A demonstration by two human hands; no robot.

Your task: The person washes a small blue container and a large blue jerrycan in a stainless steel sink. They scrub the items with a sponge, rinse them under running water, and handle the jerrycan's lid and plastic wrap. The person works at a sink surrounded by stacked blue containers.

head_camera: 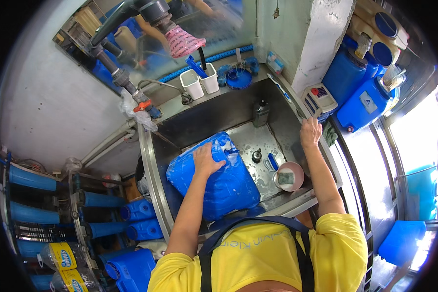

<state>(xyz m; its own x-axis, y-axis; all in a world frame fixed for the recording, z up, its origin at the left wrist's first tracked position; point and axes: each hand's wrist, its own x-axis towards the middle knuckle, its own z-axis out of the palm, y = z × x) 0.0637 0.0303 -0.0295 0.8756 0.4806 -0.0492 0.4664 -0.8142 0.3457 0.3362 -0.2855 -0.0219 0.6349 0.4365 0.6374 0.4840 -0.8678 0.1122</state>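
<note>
A large blue plastic jerrycan (222,186) lies tilted in the stainless steel sink (237,131), with white suds on its top and side. My left hand (206,160) rests on the jerrycan near its suds-covered handle, thumb and fingers spread. Over the sink's right rim, my right hand (310,132) is curled, knuckles up; whether anything is inside it is hidden. Lower down on that side, a pink bowl (298,177) in the sink contains a green-and-white sponge (286,178). Beside the bowl lies a blue-handled brush (272,162). Just beyond my right hand is a green scouring pad (329,134).
A dark bottle (261,113) stands in the sink's back corner, and a small black fitting (256,156) sits on its floor. White cups (192,84) line the back ledge below a pipe with an orange-handled valve (142,106). Blue containers (365,104) stand right; blue filter housings (33,179) are left.
</note>
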